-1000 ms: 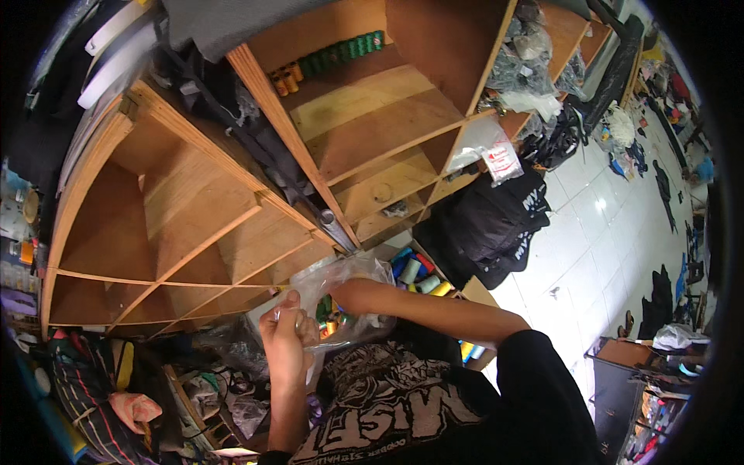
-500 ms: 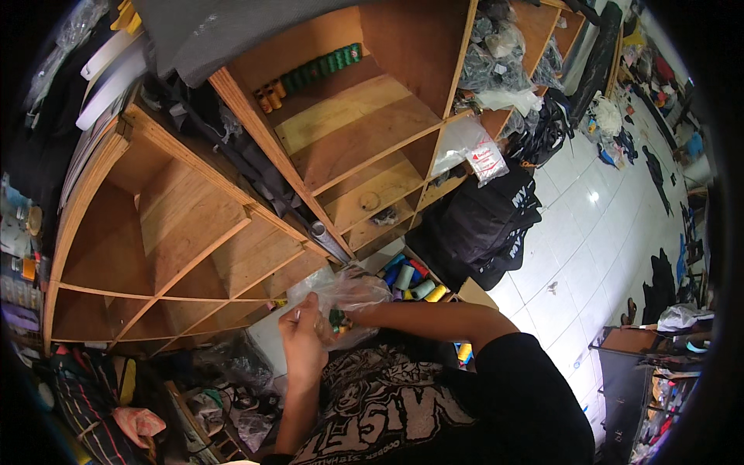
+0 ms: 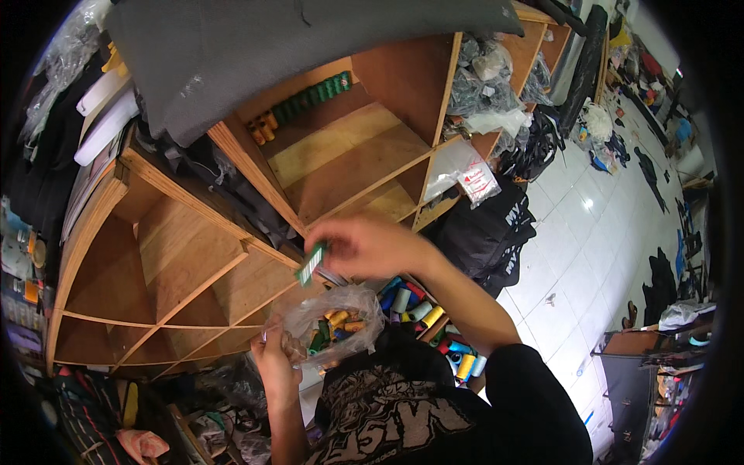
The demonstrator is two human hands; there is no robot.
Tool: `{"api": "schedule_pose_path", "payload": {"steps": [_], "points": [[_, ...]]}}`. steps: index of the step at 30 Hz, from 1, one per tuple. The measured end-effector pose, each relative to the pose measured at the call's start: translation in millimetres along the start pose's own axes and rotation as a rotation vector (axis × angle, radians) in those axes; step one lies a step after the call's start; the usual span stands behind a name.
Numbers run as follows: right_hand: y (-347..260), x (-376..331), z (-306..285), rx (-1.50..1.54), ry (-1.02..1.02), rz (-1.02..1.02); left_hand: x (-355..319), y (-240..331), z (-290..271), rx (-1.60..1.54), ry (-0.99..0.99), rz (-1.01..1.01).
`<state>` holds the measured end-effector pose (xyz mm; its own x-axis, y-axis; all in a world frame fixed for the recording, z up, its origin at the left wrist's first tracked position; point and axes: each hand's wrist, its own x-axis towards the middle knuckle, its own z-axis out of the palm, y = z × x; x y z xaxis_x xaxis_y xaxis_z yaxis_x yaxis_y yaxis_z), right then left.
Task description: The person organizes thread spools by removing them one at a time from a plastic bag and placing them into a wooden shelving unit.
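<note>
Head view showed the right hand (image 3: 364, 246) raised in front of the wooden shelf unit (image 3: 232, 256), its fingers pinched closed on a green thread spool (image 3: 311, 263) that hung tilted just below and to the left of the fingertips. Lower down, the left hand (image 3: 277, 358) gripped the neck of a clear plastic bag (image 3: 333, 322), fingers closed on the gathered film; the bag's mouth sat up and to the right of those fingers, with orange and green spools visible inside it. Past the bag, on the far side from the left fingers, lay a heap of mixed coloured spools (image 3: 422, 318). Well above the right fingertips, at the back of an upper shelf compartment, stood a row of green and orange spools (image 3: 298, 105).

Judging from this, the spool was in transit between bag and shelf. To do it well, the pinch should have stayed on the spool's ends so the thread did not unwind, and the left hand should have kept the bag's mouth upright so nothing spilled
</note>
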<state>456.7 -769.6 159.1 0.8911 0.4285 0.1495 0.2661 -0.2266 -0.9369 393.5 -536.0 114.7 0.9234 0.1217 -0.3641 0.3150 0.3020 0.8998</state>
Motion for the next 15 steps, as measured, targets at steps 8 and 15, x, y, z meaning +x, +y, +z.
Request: {"api": "schedule_pose_path", "payload": {"steps": [8, 15], "points": [[108, 146, -61, -0.018, 0.963, -0.087, -8, -2, -14, -0.066, 0.003, 0.008], [192, 248, -71, -0.407, 1.091, -0.075, -20, -6, -24, -0.079, 0.225, 0.023]]}}
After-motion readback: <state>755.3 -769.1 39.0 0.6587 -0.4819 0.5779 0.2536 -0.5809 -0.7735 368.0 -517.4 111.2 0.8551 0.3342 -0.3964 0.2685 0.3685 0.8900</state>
